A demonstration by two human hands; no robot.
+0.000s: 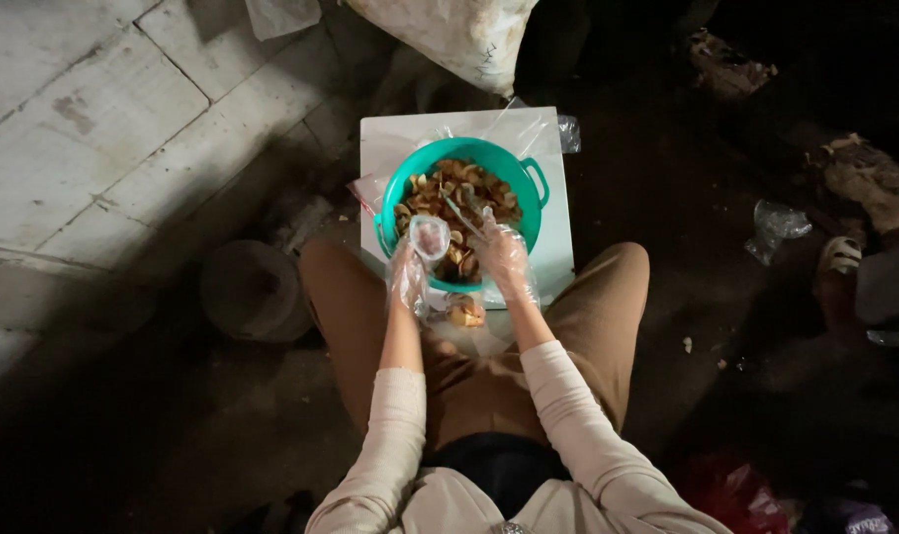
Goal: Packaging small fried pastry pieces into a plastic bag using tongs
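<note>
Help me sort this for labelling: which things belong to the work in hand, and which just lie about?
In use:
left hand
right hand
small clear bag
teal bowl of fried snack pieces
white stand

Lying about:
big sack
crumpled plastic
round dark lid
sandal

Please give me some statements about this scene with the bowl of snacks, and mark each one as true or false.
1. The bowl is teal and holds golden-brown fried pieces. True.
2. The bowl stands directly on the floor. False: it rests on a white board.
3. Both hands wear thin clear plastic gloves. True.
4. The left hand holds a metal spoon. False: it holds open a small clear bag.
5. The right hand is over the bowl. True.
6. The person wears short sleeves. False: long light sleeves.
</note>
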